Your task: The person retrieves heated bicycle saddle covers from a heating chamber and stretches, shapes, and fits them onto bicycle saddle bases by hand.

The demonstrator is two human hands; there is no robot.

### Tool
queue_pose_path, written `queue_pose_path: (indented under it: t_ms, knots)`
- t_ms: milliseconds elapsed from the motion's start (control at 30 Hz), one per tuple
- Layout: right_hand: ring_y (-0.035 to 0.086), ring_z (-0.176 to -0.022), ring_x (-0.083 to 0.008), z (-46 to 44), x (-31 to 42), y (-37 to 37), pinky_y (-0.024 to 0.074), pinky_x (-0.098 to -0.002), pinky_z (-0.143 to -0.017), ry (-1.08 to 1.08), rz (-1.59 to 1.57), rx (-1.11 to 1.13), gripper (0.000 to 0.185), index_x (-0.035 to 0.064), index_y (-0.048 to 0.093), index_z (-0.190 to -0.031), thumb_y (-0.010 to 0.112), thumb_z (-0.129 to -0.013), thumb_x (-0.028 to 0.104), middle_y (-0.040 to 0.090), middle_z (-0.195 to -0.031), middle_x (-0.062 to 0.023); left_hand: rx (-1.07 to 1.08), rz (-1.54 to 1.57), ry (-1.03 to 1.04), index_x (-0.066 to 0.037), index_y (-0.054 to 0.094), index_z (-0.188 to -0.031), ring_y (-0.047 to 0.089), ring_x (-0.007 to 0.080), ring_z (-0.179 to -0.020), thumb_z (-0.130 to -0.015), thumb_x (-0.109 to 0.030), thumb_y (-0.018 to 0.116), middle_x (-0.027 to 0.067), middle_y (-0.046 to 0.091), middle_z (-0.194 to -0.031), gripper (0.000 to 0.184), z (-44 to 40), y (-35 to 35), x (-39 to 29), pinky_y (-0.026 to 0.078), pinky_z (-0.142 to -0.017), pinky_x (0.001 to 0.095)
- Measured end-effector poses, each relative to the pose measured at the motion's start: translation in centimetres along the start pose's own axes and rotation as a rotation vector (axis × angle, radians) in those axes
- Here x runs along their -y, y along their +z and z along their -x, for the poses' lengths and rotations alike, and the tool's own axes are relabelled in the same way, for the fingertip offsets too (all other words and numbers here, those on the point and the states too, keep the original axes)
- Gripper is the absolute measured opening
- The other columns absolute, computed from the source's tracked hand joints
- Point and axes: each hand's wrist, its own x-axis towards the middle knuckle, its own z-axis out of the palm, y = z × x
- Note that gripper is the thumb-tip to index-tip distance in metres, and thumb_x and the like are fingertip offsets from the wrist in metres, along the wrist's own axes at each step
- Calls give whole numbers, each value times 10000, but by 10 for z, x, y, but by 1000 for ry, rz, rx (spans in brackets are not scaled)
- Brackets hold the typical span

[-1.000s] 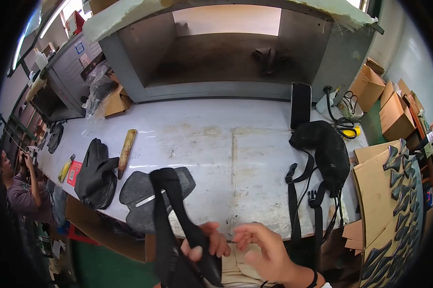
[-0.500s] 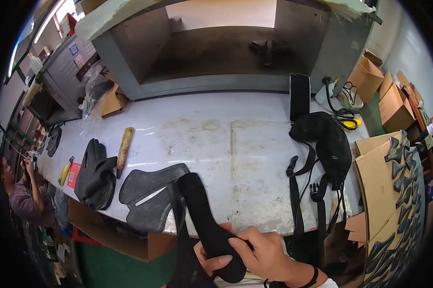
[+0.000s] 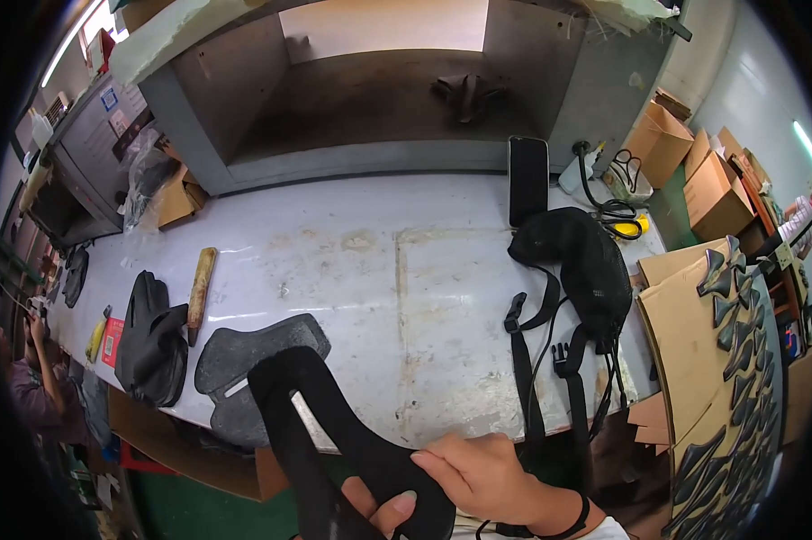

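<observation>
A flat black U-shaped piece of soft material (image 3: 334, 405), looking like a shoe upper, is held near the table's front edge. My right hand (image 3: 489, 481) pinches its right end between thumb and fingers. My left hand (image 3: 390, 515) grips the piece lower down; only the thumb and part of a finger show through its gap, and the rest is hidden. Beyond the piece, a dark grey flat pad (image 3: 271, 346) with a slit lies on the table, partly covered by it. Left of that pad are a folded black piece (image 3: 150, 342) and a worn wooden stick (image 3: 202, 292).
A grey metal box (image 3: 361, 157) with an open front stands at the back. On the right are a phone (image 3: 527, 180), a black bag with straps (image 3: 581, 270) and a cardboard board (image 3: 694, 360) of dark heel-shaped parts. A person (image 3: 41, 378) is at far left.
The black piece has turned from nearly edge-on to spread, its two arms and gap now showing. My hands still hold it. The view has swung right, so the table things appear further left.
</observation>
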Motion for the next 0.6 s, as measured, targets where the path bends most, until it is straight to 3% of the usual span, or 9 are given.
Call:
queue_pose_path:
  t_ms: [33, 67, 133, 167, 233, 333, 467, 500, 600]
  knots:
    - [578, -577, -90, -1, -1, 2, 414, -244, -507, -142, 93, -19, 157, -12, 625, -788, 632, -910, 87, 606, -672, -111, 19, -7, 0, -10, 395, -1310, 479, 152, -1091, -977, -208, 513, 60, 511, -1153, 405, 0, -1, 1, 380, -944, 300]
    - [578, -577, -90, -2, -2, 5, 414, -244, -507, -141, 95, -18, 157, -12, 625, -788, 632, -910, 87, 606, -672, -111, 37, -14, 5, -10, 401, -1302, 482, 152, -1083, -976, -210, 515, 60, 515, -1145, 399, -1, -4, 1, 383, -938, 301]
    - [550, -630, -64, -2, -4, 13, 416, -230, -556, 47, -268, 68, 168, 0, 612, -817, 607, -940, 114, 603, -705, -59, 69, -33, 25, -11, 413, -1286, 489, 153, -1067, -972, -212, 519, 59, 521, -1128, 387, -5, -10, 0, 388, -926, 302]
    - [550, -630, -64, 2, -10, 20, 416, -230, -556, 45, -267, 71, 168, 0, 612, -817, 607, -940, 114, 603, -705, -59, 84, -44, 31, -12, 419, -1278, 493, 153, -1058, -971, -214, 521, 58, 525, -1120, 382, -7, -14, 0, 390, -921, 302]
    - [496, -701, -39, 14, -23, 35, 406, -208, -622, 278, -707, 145, 189, 10, 588, -856, 563, -978, 151, 562, -755, 6, 109, -64, 45, -13, 431, -1262, 500, 154, -1042, -967, -217, 525, 58, 531, -1103, 370, -10, -20, -1, 396, -909, 303]
    - [444, -759, -25, 19, -18, 36, 383, -192, -665, 190, -647, 87, 217, 13, 564, -881, 510, -1008, 180, 514, -802, 44, 161, -102, 60, -14, 450, -1238, 511, 155, -1017, -962, -221, 531, 56, 542, -1079, 354, -15, -31, -5, 403, -892, 304]
    - [464, -651, -55, -2, -21, 3, 384, -207, -599, 270, -787, 238, 282, 6, 563, -895, 578, -973, 277, 509, -711, 18, 216, -134, 91, -16, 474, -1206, 526, 156, -984, -956, -226, 539, 55, 555, -1045, 333, -21, -44, -7, 413, -869, 306]
    - [464, -651, -55, -5, -18, 2, 384, -207, -599, 271, -786, 241, 282, 6, 563, -895, 578, -973, 277, 509, -711, 18, 231, -142, 95, -17, 480, -1198, 529, 156, -976, -954, -228, 541, 55, 558, -1037, 328, -21, -46, -8, 416, -863, 306]
    - [467, -499, -36, -9, -10, -3, 339, -234, -437, -71, -190, 1, 299, 0, 551, -669, 737, -855, 142, 527, -550, 24, 282, -172, 112, -18, 499, -1174, 540, 157, -951, -949, -232, 547, 53, 569, -1012, 314, -26, -52, -13, 423, -846, 308]
